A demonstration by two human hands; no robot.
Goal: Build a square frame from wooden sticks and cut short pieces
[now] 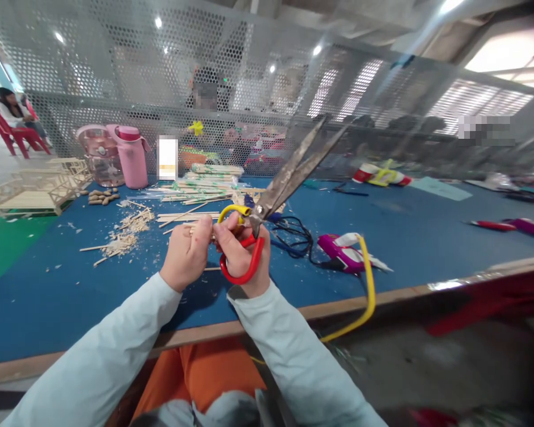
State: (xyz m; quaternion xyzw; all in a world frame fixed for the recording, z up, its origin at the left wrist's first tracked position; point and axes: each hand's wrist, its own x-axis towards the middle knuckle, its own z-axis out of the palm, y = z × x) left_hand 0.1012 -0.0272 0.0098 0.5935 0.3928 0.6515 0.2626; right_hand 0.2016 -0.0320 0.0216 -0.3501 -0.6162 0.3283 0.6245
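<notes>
My left hand (186,252) is closed around short pale wooden sticks (191,228), whose ends show above the fingers. Close against it, my right hand (249,264) holds a pair of scissors (278,188) with one red and one yellow handle. The worn metal blades point up and to the right, slightly apart, away from the sticks. The right thumb and fingertips meet the left hand's fingers; what lies between them is mostly hidden. Longer wooden sticks (189,217) lie on the table just behind the hands, and a pile of cut stick pieces (136,220) is to the left.
A purple glue gun (338,252) with a yellow strip and dark cable lies right on the blue table (404,237). Wrapped stick bundles (213,178), a pink bottle (132,160), peanuts (102,196) and a small wooden model (33,190) stand further back. A perforated metal screen (129,71) borders the table.
</notes>
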